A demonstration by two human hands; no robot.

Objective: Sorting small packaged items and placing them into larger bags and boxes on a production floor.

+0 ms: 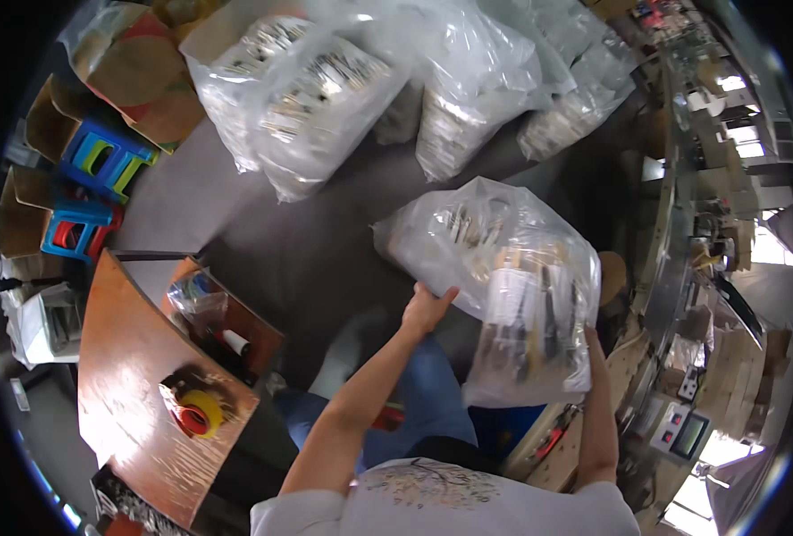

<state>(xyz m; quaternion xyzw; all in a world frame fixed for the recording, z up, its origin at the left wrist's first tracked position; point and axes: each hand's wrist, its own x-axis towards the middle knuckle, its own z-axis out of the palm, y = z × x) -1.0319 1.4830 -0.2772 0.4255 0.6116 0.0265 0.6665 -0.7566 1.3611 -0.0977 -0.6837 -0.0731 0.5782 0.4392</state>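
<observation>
A clear plastic bag [539,304] packed with pale, thin pieces is held up in front of my body, between both hands. At its lower left edge is my left hand [425,311], gripping the plastic with the thumb showing on top. Along the bag's right side, my right hand [590,339] holds on, its fingers mostly hidden by the bag. What exactly the pieces inside are cannot be made out through the cloudy film.
Several similar filled bags [325,98] stand on the dark floor [280,223] ahead. A wooden desk [137,357] with yellow tape rolls [201,415] is at left, near plastic stools [106,165] and cartons [151,76]. A bench with a scale [682,431] runs along the right.
</observation>
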